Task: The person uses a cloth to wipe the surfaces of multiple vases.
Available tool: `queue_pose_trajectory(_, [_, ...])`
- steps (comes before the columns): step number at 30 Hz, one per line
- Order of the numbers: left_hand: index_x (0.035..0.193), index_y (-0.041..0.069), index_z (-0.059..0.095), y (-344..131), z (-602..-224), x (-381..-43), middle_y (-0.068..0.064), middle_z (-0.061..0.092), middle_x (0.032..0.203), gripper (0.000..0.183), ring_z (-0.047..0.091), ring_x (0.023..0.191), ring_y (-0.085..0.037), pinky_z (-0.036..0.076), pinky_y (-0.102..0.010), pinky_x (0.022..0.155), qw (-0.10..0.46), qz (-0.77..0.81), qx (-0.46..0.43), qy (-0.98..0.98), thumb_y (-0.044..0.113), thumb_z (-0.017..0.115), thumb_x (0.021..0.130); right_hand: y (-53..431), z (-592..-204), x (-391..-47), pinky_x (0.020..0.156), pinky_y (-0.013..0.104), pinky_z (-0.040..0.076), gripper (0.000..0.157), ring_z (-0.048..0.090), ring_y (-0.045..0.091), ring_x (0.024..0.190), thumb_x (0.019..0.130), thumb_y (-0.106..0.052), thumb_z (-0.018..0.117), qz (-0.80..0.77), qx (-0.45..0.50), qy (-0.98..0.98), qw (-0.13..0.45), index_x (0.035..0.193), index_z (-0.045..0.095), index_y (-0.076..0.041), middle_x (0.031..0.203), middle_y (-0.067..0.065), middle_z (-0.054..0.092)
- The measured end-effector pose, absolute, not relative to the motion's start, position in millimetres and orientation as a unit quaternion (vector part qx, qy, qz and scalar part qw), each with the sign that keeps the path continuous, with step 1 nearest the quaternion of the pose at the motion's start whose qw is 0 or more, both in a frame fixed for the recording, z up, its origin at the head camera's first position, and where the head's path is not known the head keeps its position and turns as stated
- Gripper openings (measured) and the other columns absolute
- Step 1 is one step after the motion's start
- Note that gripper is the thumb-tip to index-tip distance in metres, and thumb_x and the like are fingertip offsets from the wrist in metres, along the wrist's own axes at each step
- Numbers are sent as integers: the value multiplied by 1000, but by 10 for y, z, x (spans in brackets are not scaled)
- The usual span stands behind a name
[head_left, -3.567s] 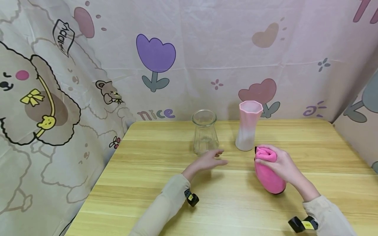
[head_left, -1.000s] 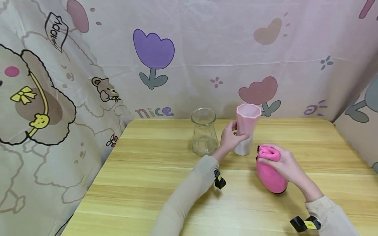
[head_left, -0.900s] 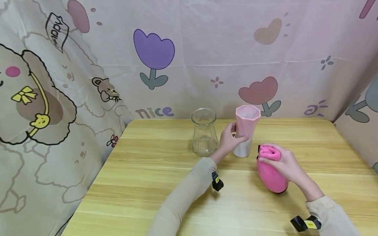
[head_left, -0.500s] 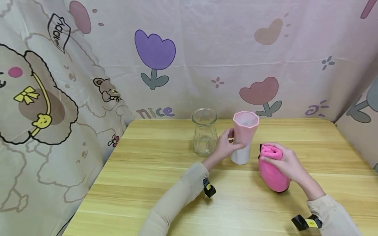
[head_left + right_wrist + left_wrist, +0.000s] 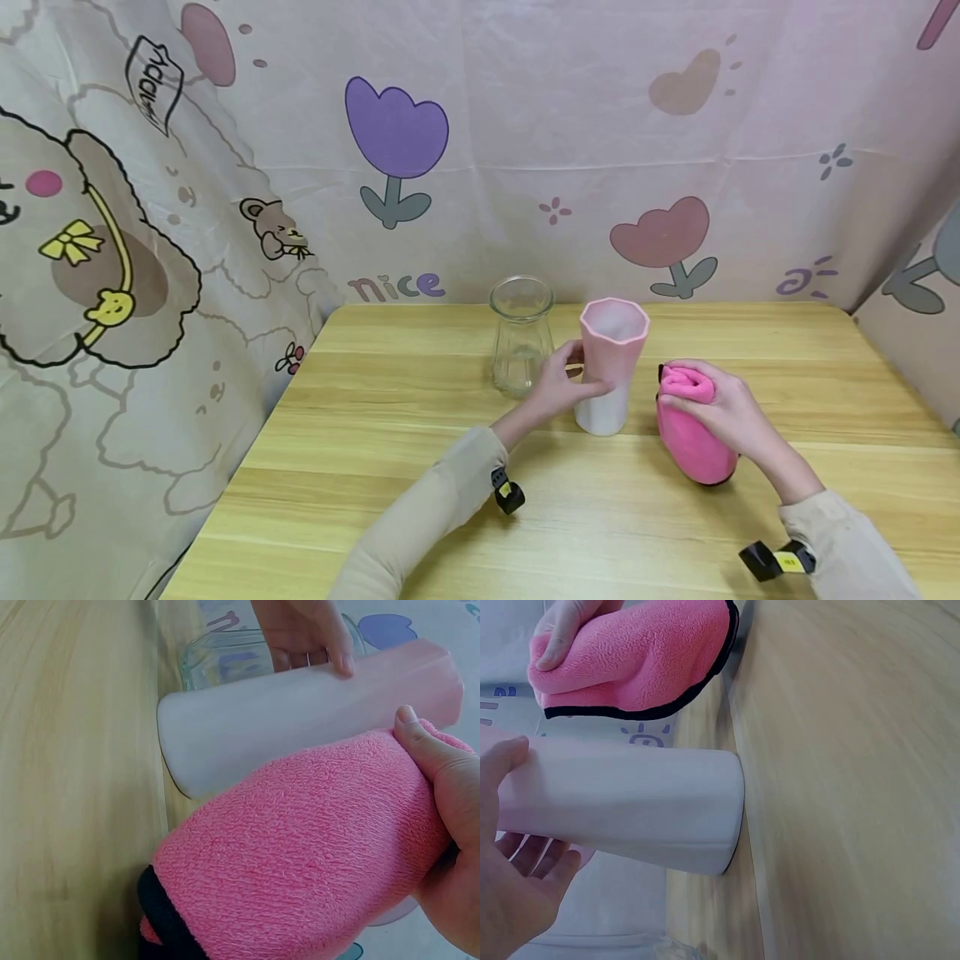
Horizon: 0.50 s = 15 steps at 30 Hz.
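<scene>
My left hand [image 5: 557, 385] grips a tall faceted vase [image 5: 611, 367], pink at the top and fading to white at its base. Thumb and fingers wrap its side in the left wrist view, where the white lower part [image 5: 652, 802] shows. The vase stands almost upright, slightly tilted. To its right, my right hand [image 5: 731, 408] holds a folded pink towel [image 5: 693, 442] by its upper end. The towel's fuzzy surface [image 5: 300, 847] and black edging fill much of the right wrist view. A small gap lies between towel and vase in the head view.
A clear glass vase [image 5: 522, 333] stands just behind and left of my left hand. The wooden table [image 5: 337, 433] runs back to a patterned cloth backdrop [image 5: 525, 125]. Another printed cloth [image 5: 112, 417] hangs along the left side.
My left hand reached from beside the glass vase to the pink vase, took hold of it and drew it toward me and left. The right hand with the towel has hardly moved.
</scene>
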<state>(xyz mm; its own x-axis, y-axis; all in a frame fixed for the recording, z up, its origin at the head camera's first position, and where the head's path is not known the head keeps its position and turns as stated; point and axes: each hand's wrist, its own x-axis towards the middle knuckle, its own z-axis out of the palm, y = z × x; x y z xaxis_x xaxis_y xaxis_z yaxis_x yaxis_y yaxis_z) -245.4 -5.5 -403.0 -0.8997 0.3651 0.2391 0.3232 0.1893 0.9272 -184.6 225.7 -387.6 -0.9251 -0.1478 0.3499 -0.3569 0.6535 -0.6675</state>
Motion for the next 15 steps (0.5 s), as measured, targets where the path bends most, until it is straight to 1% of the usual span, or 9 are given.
queue_pose_trajectory(6, [120, -1, 50, -193, -3805, -2270, -15, 58, 112, 54, 56, 101, -22, 48, -31, 88, 36, 592, 241, 768, 7, 75, 72, 2239, -3884, -1877, 76, 0, 37, 45, 43, -19, 91, 77, -21, 73, 395, 148, -896, 137, 116, 57, -4, 106, 14, 63])
queue_pose_trajectory(10, [121, -1, 50, -256, -3907, -2311, -14, 57, 113, 55, 57, 102, -23, 49, -27, 86, 52, 602, 246, 758, 6, 75, 72, 2213, -3877, -1886, 78, 0, 36, 44, 43, -19, 93, 77, -19, 73, 400, 158, -892, 138, 115, 57, -4, 106, 14, 63])
queue_pose_trajectory(15, [123, 3, 50, -326, -4033, -2363, -10, 56, 117, 60, 57, 103, -24, 49, -27, 86, 72, 600, 243, 759, 9, 77, 70, 2179, -3879, -1897, 78, 1, 37, 44, 43, -19, 93, 76, -19, 73, 400, 163, -890, 143, 115, 58, -4, 106, 13, 64])
